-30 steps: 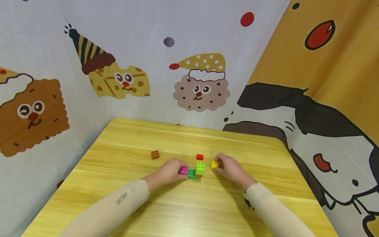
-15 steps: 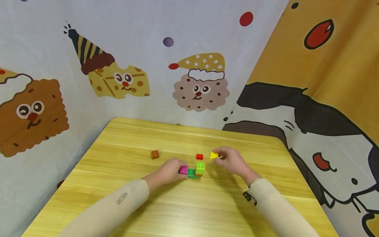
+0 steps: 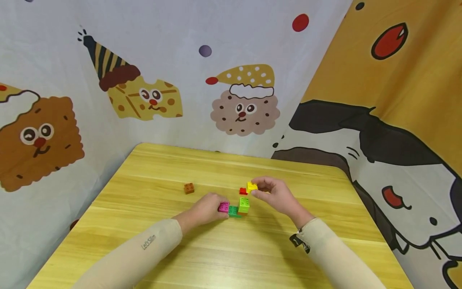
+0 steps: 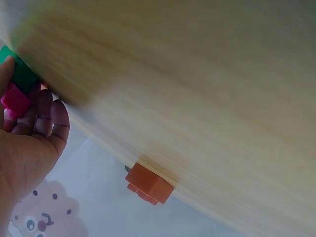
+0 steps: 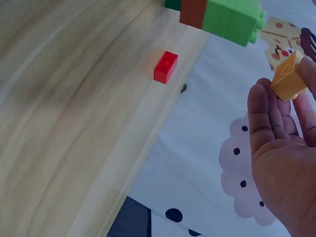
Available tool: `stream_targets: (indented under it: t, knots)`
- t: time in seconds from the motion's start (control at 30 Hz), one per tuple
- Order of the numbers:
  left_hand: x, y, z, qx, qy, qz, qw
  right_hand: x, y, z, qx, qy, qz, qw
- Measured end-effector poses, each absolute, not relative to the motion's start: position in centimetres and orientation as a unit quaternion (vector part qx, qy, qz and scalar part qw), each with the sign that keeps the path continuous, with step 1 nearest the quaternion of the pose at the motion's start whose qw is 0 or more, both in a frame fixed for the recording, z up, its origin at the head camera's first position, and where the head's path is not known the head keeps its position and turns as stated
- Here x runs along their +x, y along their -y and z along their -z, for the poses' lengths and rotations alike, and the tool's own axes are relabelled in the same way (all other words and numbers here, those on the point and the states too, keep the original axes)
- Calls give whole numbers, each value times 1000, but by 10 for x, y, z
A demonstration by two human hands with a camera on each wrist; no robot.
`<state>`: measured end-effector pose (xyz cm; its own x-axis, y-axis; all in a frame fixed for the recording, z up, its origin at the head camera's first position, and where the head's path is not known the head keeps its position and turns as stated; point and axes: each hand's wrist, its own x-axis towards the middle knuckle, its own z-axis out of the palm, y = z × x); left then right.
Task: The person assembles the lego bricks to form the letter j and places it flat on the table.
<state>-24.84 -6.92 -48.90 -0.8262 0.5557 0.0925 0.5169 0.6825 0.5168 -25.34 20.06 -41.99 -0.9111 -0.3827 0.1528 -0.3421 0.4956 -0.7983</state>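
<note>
My left hand [image 3: 209, 208] pinches a magenta brick [image 3: 223, 207] at the left end of a joined build. Beside it are a green brick [image 3: 233, 211] and, at the right, a lime part [image 3: 244, 204] above an orange-brown brick [image 5: 192, 13]. My right hand [image 3: 276, 194] holds a yellow brick [image 3: 252, 187] between thumb and fingers, raised off the table in the right wrist view. A small red brick [image 3: 243, 191] lies behind the build, its hollow side showing in the right wrist view [image 5: 165, 67].
An orange-brown brick [image 3: 189, 188] lies on the wooden table [image 3: 162, 168] to the left, behind my left hand. Patterned cloth [image 3: 195, 132] hangs around the table's far edge.
My right hand has lifted the yellow brick and carried it away from me and to the left, near the red brick. My left hand stays on the magenta brick.
</note>
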Motion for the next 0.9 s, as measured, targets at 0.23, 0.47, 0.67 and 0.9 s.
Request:
stream_targets:
  t: [0.23, 0.47, 0.67, 0.9]
  knots:
    - [-248, 69, 490, 296, -915, -273, 34, -247, -193, 427, -237, -865, 441, 34]
    - [-250, 69, 492, 301, -915, -267, 25, -245, -189, 433, -274, -864, 422, 22]
    - [-251, 69, 491, 305, -913, -271, 27, -245, -187, 435, -281, -863, 419, 26]
    - [-250, 69, 491, 308, -910, -278, 25, -246, -186, 438, -289, -863, 412, 24]
